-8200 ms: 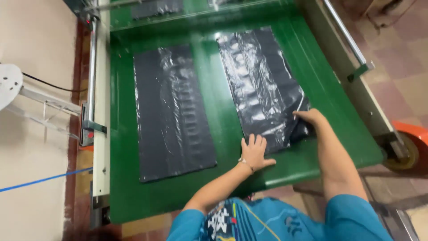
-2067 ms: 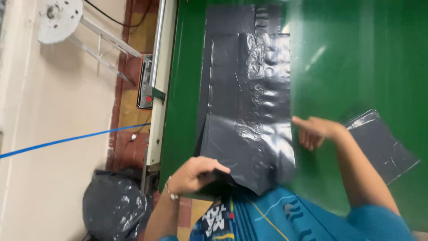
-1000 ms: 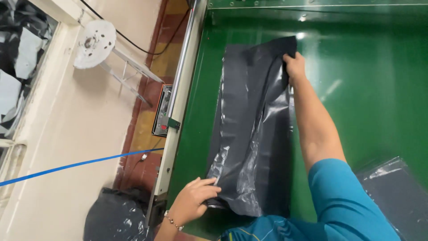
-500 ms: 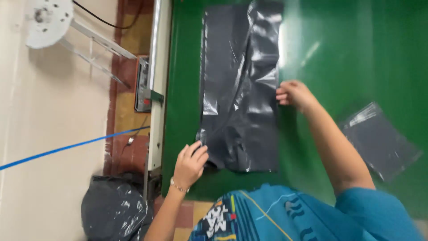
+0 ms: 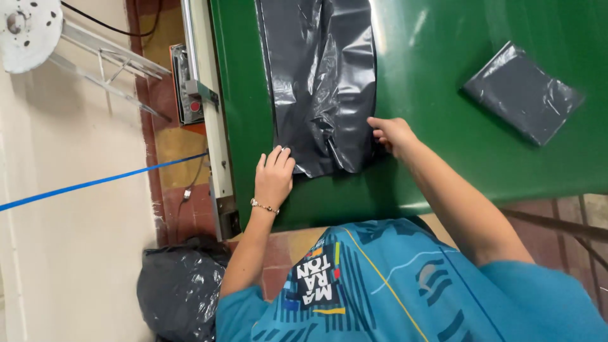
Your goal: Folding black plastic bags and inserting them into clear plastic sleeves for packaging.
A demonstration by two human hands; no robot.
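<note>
Wide, glossy green table surface (image 5: 443, 82) filling the upper right of the view, edged on the left by a pale metal side rail (image 5: 209, 107); beyond that, red and yellow floor tiles and a cream-coloured floor.

Left hand (image 5: 273, 177) pressed flat, palm down, fingers together and pointing up the table, fingertips just over the lower left corner of the long, crinkled dark grey plastic bag (image 5: 320, 82). Thin beaded bracelet (image 5: 264, 206) around that wrist. Right hand (image 5: 391, 134) at the bag's lower right edge, fingers partly curled and touching the plastic; whether pinching the edge or only pressing on it cannot be told.

Bag lying lengthwise on the green surface, running from between both hands up past the top of the view, creased and doubled along its middle.

Further right, well apart from the hands, a folded square packet of dark grey plastic (image 5: 522, 92) resting on the same surface.

On the floor at lower left, a bulging black plastic sack (image 5: 180, 288). On the rail, a small grey control box with a red button (image 5: 190, 92). Top left, a white round disc on a metal frame (image 5: 28, 25), and a blue strap (image 5: 95, 183) stretched across the floor.
</note>
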